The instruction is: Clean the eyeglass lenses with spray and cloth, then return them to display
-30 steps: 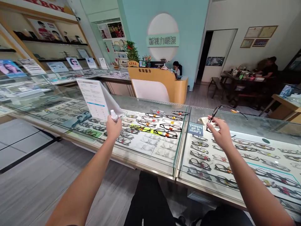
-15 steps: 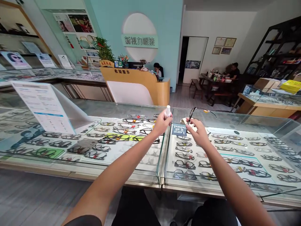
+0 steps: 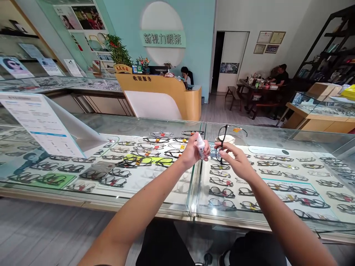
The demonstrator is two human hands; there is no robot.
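A small white spray bottle (image 3: 200,145) is gripped in my left hand (image 3: 191,152), its nozzle pointing up above the seam of the glass counters. My right hand (image 3: 235,158) pinches a pair of black-framed eyeglasses (image 3: 221,143) by the front. The frame is turned on end, one temple stretching to the right with an orange tag on it. Bottle and glasses are close together but apart. Behind the right hand a whitish cloth-like item (image 3: 226,139) lies on the counter, and a dark printed card (image 3: 213,147) is partly covered by the glasses and hand.
Rows of eyeglasses (image 3: 221,192) lie inside the glass display case (image 3: 194,207) under my arms. A folded white sign (image 3: 47,125) stands on the left. Beyond are a wooden cashier desk (image 3: 192,105) with a seated person, and another person at a table (image 3: 257,90).
My left hand has turned and lowered slightly, so more of the bottle shows. The glasses in my right hand now stand more upright, with their lenses turned toward the bottle.
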